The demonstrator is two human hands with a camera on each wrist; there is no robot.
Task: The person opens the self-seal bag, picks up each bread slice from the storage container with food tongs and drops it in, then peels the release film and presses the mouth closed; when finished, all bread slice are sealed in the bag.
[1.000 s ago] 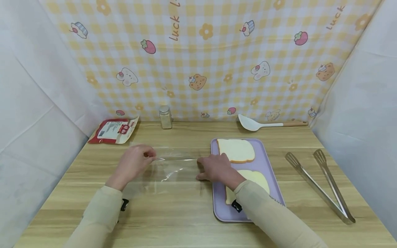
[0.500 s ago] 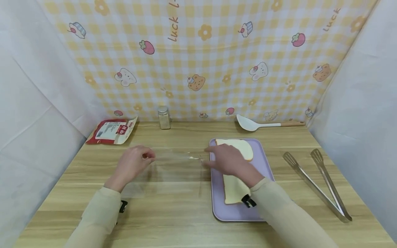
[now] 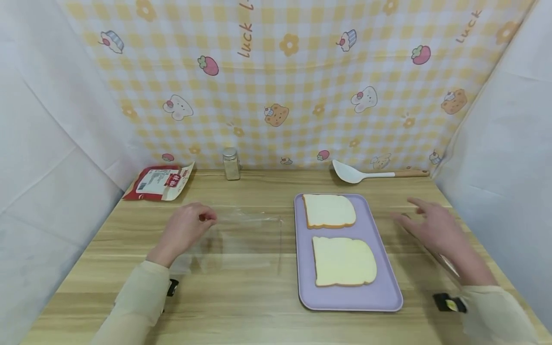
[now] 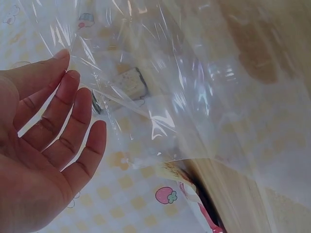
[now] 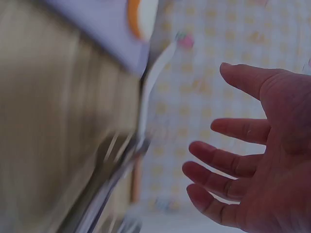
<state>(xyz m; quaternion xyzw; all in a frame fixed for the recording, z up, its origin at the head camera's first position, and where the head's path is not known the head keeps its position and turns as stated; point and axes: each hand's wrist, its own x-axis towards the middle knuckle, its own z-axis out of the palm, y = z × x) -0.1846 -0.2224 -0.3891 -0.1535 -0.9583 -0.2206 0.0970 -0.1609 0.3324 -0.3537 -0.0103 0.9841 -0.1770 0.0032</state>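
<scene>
My left hand (image 3: 185, 231) pinches the edge of a clear plastic bag (image 3: 250, 239) between thumb and forefinger, and the bag hangs over the wooden table. Close up in the left wrist view, the bag (image 4: 160, 97) spreads away from my fingertips (image 4: 61, 54). My right hand (image 3: 440, 235) hovers above the metal tongs (image 3: 448, 264) with fingers spread, holding nothing; it hides most of them. In the right wrist view the tongs (image 5: 104, 187) lie blurred beside the hand. Two bread slices, the rear one (image 3: 329, 211) and the front one (image 3: 345, 261), lie on a purple tray (image 3: 304, 292).
A red and white food packet (image 3: 157, 182) lies at the back left. Beside it stands a small glass jar (image 3: 231, 164) with a metal lid. A white spatula (image 3: 349, 172) with a wooden handle lies along the back edge, before the checked curtain (image 3: 284, 86).
My right hand has let go of the bag and moved right, across the tray to above the tongs. My left hand stays put, pinching the bag.
</scene>
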